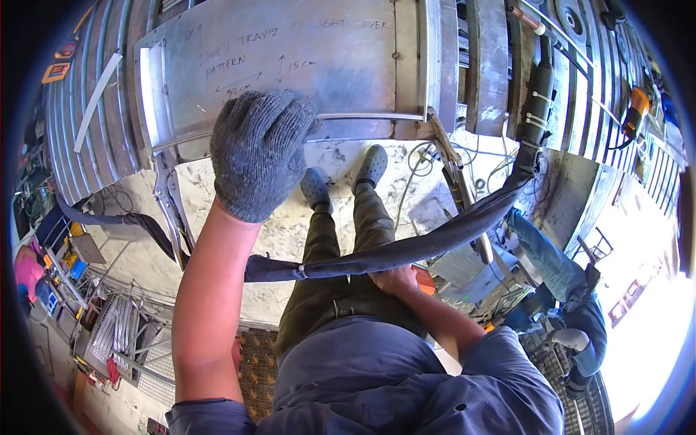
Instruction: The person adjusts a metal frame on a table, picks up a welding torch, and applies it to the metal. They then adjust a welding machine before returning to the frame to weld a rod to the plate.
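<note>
My left hand (261, 156), in a grey knit glove, is closed at the front edge of a flat metal sheet (333, 65). Its fingers curl downward, and what is inside them is hidden. Handwritten marks cover the sheet, including "pattern", "15cm" and "32cm" with arrows. A thin metal edge strip (370, 116) runs along the front, right of the glove. Locking clamps sit at the left corner (168, 192) and right corner (449, 148). My bare right hand (395, 279) is low by my thigh, its fingers mostly hidden behind a thick dark sleeved cable (406, 250).
The cable sags across my front and rises to the right over the slatted metal bench (486, 72). An orange-black tool (636, 112) lies at right, a tape measure (56, 72) at left. Another person (573, 290) is at lower right. Racks of materials (119, 333) stand lower left.
</note>
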Available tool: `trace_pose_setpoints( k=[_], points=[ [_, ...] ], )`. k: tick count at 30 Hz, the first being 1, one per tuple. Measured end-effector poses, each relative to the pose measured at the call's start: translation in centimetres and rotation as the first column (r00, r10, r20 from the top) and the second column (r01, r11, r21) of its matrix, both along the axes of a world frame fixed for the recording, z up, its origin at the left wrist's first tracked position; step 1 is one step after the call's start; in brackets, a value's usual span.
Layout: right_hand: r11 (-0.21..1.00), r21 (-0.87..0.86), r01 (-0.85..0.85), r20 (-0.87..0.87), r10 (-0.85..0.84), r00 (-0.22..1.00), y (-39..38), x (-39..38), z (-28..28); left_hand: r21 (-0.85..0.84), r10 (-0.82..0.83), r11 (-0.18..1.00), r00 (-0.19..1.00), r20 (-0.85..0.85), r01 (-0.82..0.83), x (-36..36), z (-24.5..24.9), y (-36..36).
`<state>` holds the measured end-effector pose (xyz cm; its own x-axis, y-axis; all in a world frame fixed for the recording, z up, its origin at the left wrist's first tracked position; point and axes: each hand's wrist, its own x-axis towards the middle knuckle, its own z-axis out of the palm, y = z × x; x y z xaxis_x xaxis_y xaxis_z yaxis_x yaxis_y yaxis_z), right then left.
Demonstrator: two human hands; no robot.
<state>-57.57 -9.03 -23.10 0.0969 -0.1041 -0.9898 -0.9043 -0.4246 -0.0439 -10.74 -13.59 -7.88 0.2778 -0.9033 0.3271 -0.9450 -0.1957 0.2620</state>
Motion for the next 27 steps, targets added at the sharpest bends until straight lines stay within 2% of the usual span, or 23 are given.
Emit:
trace_pose_setpoints(
  k=[6, 27],
  points=[
    [1.000, 0.002, 0.008, -0.046, -0.008, 0.999, -0.3, 0.6, 0.5, 0.010, 0.002, 1.000, 1.000, 0.029, -0.002, 0.0, -0.2, 0.1],
    [0.998, -0.024, 0.059, -0.014, -0.059, 0.998, -0.9, 0.6, 1.2, -0.020, -0.013, 1.000, 0.999, 0.036, 0.014, 0.1, -0.6, 0.3]
  ],
)
